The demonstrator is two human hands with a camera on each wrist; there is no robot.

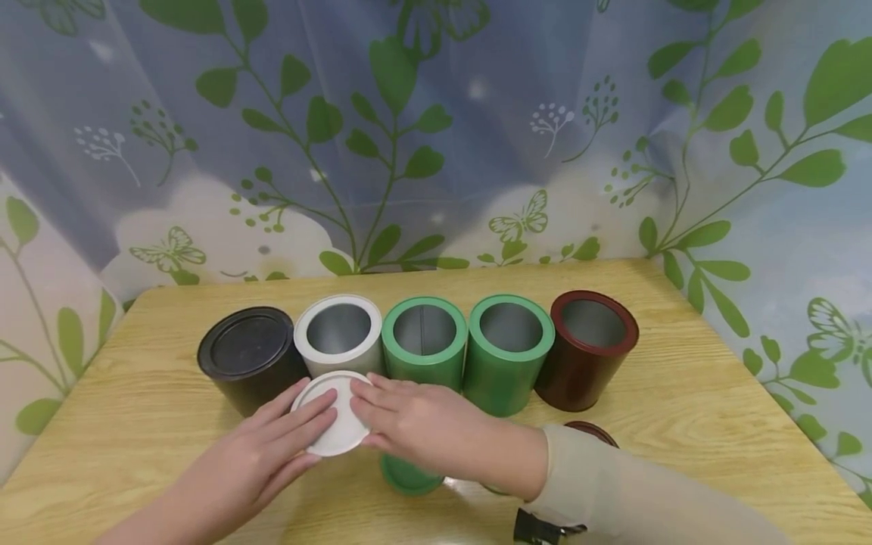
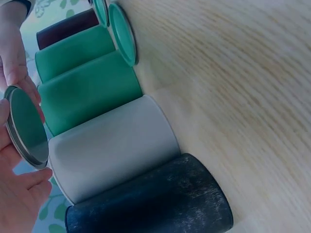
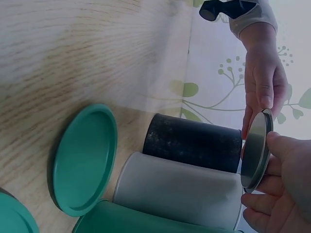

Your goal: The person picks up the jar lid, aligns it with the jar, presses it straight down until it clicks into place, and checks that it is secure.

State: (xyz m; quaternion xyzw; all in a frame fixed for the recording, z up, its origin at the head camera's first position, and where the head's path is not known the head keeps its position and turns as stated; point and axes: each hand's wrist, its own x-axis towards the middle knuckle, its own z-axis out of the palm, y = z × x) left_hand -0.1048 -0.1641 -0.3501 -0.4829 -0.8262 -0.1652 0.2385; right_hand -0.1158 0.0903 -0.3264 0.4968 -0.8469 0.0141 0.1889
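A white lid (image 1: 338,416) is held up in front of the white can (image 1: 372,356). My left hand (image 1: 269,450) grips its left edge, fingers lying over the top. On the opposite edge, my right hand (image 1: 425,420) holds it with fingers on top. Both wrist views show thumbs at the rim and the lid's metallic underside (image 2: 29,126), apart from the tabletop. The white can stands uncovered, its round mouth facing up. Beside it on the left is a black can (image 1: 252,356) with its lid on.
Two open green cans (image 1: 500,378) and an open dark red can (image 1: 579,371) continue the row rightward. Green lids (image 3: 85,160) lie on the wooden table (image 1: 715,454) before them, near a dark red lid (image 1: 593,433) partly behind my right sleeve. A patterned curtain (image 1: 477,136) hangs behind.
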